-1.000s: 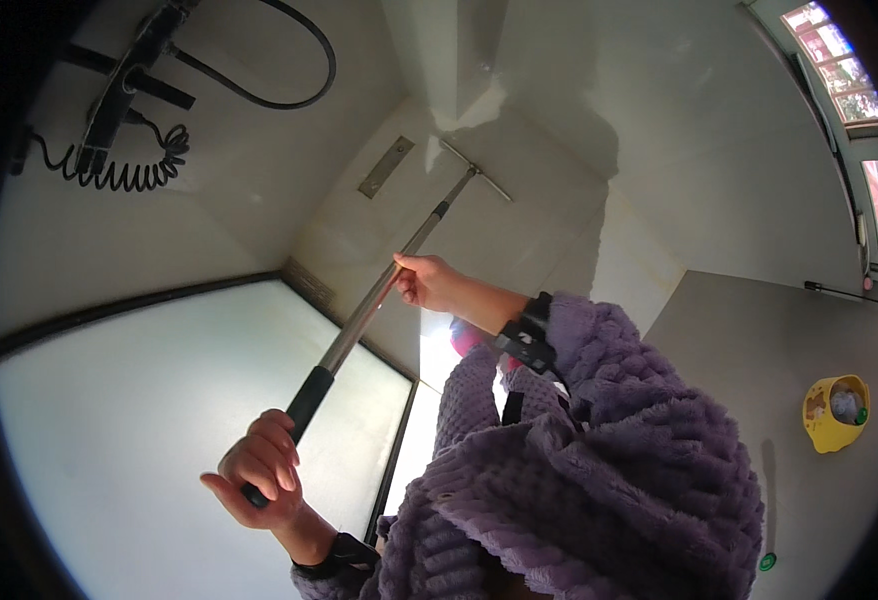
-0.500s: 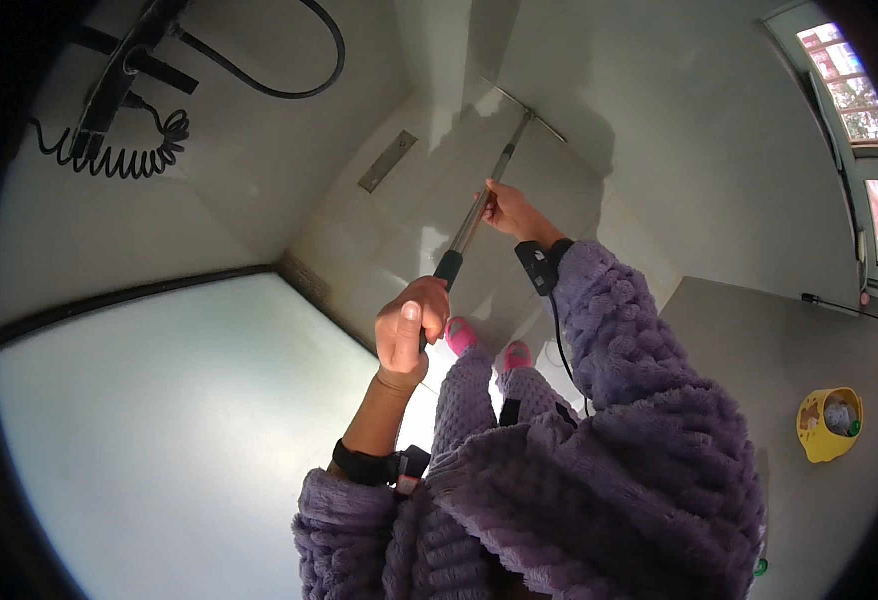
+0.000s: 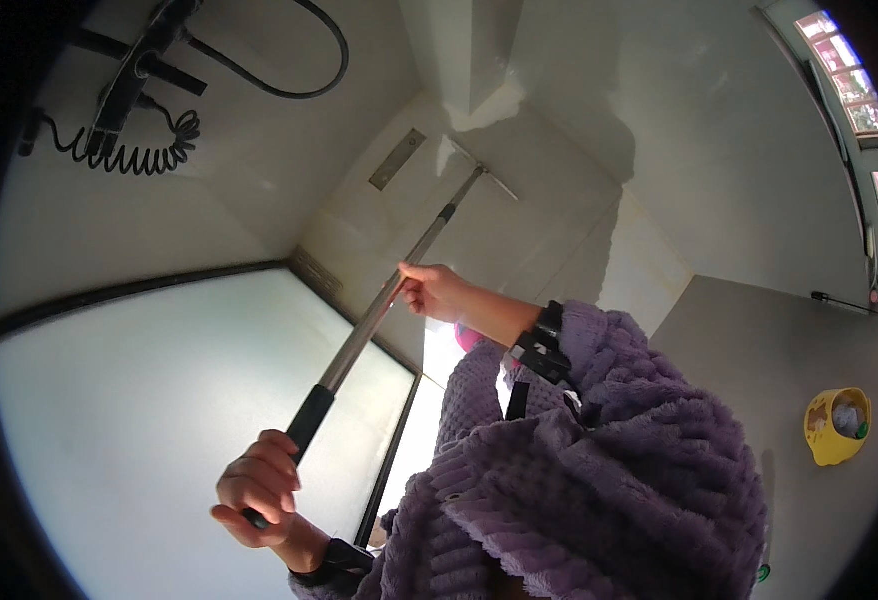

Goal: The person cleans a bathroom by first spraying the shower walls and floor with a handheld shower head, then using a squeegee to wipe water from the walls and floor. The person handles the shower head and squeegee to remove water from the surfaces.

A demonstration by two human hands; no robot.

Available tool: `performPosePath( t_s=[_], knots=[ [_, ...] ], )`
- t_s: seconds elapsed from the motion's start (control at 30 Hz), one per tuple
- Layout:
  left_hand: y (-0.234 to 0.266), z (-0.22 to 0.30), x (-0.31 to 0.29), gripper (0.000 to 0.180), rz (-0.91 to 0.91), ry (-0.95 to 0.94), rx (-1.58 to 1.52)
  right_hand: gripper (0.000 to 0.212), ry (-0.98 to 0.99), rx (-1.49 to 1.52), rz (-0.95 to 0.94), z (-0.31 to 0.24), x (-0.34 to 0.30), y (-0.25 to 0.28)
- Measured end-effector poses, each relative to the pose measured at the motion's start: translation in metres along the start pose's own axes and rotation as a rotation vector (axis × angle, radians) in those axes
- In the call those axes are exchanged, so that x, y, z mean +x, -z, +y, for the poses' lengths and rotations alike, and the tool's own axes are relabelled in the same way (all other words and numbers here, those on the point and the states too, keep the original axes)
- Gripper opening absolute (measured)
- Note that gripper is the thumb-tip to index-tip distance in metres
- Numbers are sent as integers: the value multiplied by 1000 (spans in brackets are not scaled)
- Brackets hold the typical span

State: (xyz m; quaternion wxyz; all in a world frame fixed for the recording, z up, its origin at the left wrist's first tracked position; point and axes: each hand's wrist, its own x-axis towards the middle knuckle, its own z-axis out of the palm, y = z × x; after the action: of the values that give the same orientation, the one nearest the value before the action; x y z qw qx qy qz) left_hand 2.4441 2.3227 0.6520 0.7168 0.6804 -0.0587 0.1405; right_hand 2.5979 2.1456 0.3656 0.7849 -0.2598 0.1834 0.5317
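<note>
A long-handled squeegee (image 3: 371, 322) with a metal pole slants across the view. Its thin crossbar head rests on the tiled floor (image 3: 559, 210), near a rectangular metal drain cover (image 3: 397, 160). My left hand (image 3: 259, 488) is wrapped round the black grip at the pole's near end. Farther along, my right hand (image 3: 434, 288) closes round the bare metal pole, its fingertips partly hidden behind the pole. Both arms are in fluffy purple sleeves, with a black band at each wrist.
A frosted panel (image 3: 159, 400) with a dark frame stands on the left. Black shower fittings (image 3: 129, 75) with a coiled hose hang at upper left. On the right are a window (image 3: 849, 85) and a yellow container (image 3: 839, 428). A pink shoe (image 3: 467, 335) shows beneath my right forearm.
The squeegee head has come nearer and to the left across the floor. My left hand has swung down and left with the grip; my right hand has also moved down and left.
</note>
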Motion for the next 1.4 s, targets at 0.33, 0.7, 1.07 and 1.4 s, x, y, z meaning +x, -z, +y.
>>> performPosePath(
  t_s=[0.33, 0.7, 1.07, 1.4],
  knots=[
    [-71, -161, 34, 35, -275, -49, -57, 30, 337, -48, 272, -126, 4, 128],
    [-93, -171, 42, 41, -200, -31, -99, 28, 382, 10, 361, -138, 21, 155],
    [-118, -178, 73, 46, -238, -78, -70, 28, 499, 64, 477, -156, 24, 155],
    [-86, -137, 41, 34, -131, -69, -132, 25, 168, 123, 192, -110, 13, 131]
  ],
)
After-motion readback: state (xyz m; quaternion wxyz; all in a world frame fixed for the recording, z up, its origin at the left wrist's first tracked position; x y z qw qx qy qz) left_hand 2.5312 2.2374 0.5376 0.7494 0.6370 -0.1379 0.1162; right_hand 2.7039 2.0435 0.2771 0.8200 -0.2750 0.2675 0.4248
